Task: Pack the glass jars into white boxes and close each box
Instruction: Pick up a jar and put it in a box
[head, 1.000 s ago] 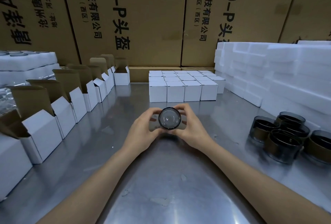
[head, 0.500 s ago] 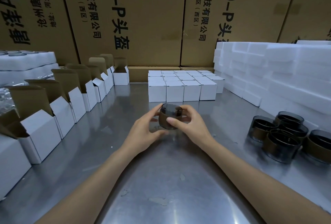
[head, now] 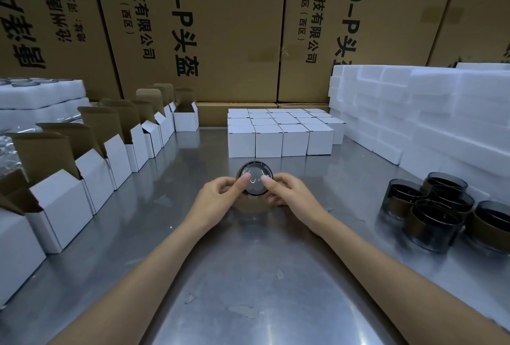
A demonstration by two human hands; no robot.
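Brown cartons stand behind the steel worktop [head: 248, 275]. Near its middle, the left hand [head: 218, 201] and right hand [head: 289, 198] grip one dark glass jar [head: 255, 182] between them, tilted with one round end towards the camera. I judge it rigid, smooth, slippery and breakable; holding its side wall seems safest. Open white boxes [head: 63, 201] wait along the left edge.

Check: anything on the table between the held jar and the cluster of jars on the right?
Nothing: in the head view, only bare steel table lies between the held jar and the jar cluster.
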